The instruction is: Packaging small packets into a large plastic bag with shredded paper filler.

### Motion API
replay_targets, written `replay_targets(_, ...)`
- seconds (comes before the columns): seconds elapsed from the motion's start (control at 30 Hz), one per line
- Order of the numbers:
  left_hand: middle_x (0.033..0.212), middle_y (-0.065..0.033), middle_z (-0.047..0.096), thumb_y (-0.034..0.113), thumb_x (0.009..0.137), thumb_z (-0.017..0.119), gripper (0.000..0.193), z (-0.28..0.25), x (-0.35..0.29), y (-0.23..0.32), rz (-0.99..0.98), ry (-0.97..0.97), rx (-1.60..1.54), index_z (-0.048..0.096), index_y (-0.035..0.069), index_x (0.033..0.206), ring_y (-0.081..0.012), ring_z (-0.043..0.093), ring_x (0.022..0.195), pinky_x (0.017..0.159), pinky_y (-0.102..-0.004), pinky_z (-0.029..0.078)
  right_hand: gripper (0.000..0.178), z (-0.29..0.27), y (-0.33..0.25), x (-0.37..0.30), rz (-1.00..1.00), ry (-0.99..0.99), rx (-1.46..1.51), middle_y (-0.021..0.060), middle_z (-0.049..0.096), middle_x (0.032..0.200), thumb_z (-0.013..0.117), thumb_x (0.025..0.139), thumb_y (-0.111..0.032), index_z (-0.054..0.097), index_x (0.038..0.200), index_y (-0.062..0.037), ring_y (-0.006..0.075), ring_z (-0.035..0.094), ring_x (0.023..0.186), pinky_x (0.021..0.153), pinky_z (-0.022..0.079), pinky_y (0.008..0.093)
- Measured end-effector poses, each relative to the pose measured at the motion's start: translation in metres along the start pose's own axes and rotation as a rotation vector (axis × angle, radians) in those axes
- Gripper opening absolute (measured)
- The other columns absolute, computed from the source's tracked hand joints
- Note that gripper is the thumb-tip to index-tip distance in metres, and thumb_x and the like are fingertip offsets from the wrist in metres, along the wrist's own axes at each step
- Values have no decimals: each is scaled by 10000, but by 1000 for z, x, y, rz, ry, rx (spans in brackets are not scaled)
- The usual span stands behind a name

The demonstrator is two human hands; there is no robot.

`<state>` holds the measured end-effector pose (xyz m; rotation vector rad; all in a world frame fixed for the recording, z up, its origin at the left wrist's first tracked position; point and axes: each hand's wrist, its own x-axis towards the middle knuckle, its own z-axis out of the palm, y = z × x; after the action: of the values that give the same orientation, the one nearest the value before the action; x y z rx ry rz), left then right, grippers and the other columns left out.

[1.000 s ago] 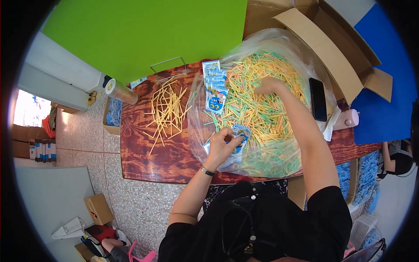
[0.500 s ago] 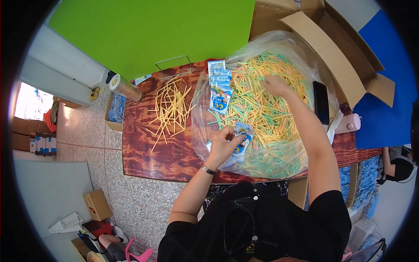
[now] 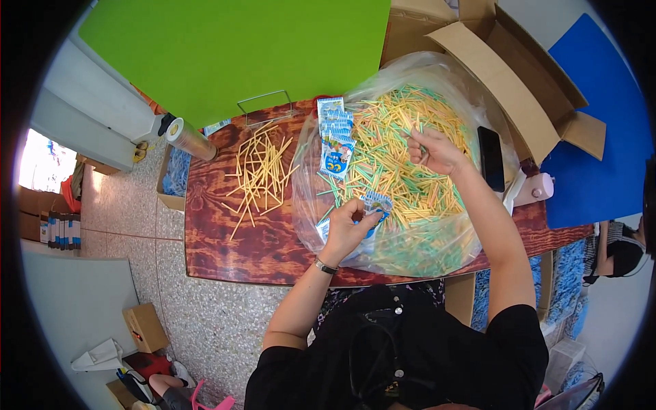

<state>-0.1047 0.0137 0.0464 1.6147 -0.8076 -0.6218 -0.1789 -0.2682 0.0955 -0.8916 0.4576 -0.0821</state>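
Note:
A large clear plastic bag [image 3: 311, 219] lies spread on the table, heaped with thin yellow, green and pinkish sticks [image 3: 396, 154]. At the bag's near edge, my left hand [image 3: 347, 231] pinches a small blue-and-white packet [image 3: 376, 203] between thumb and fingers. Over the heap, my right hand [image 3: 437, 152] has its fingers curled in; whatever lies between them is too small to make out. Several more blue-and-white packets [image 3: 337, 156] overlap in a column on the bag's left side. Another packet [image 3: 323, 228] shows partly beside my left wrist.
Loose yellow sticks [image 3: 263, 174] are piled on the red-brown table [image 3: 225, 253] at left. A tall cylindrical container [image 3: 191, 139] and wire stand [image 3: 265, 102] are farther back. Right of the bag are a black phone [image 3: 490, 158], a pink bottle [image 3: 534, 189] and an open cardboard box [image 3: 502, 89].
My right hand has lifted slightly off the sticks and turned, its curled fingers now showing. My left hand still grips the packet, which has tilted a little. The whole view has shifted slightly.

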Motion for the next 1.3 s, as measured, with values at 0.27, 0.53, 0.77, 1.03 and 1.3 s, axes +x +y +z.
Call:
replay_targets(0.27,633,60,469,126,801,787,277,-5,0,3,67,60,1,529,59,726,-19,390,582,495,-219,313,251,20,-47,-2,2,-236,-2179,123,668,857,538,964,-274,603,971,-32,262,667,802,680,500,424)
replay_targets(0.53,654,47,511,107,804,783,244,-4,-5,-7,51,39,-54,550,49,762,-12,446,607,509,-207,357,161,8,25,29,565,-271,-2747,38,736,947,621,837,-160,768,896,-132,231,695,923,707,540,357)
replay_targets(0.77,723,18,593,86,812,772,198,-7,-8,-11,40,25,-63,586,20,809,-23,520,621,530,-207,424,198,-5,20,15,376,-213,-2668,31,731,888,743,739,-196,764,909,-97,207,697,847,614,548,362)
replay_targets(1.03,708,-45,641,94,805,777,188,5,-3,-1,202,99,89,631,6,885,-67,600,635,528,-220,455,197,-5,55,20,332,141,-2602,71,729,963,667,798,-170,750,945,-69,225,697,923,634,549,392)
replay_targets(1.3,715,-108,614,88,751,799,276,-3,-4,14,297,212,201,586,5,905,-236,605,591,528,-331,473,240,66,-54,-31,223,-271,-2115,163,666,890,582,923,-262,650,968,-36,307,663,860,698,506,412)
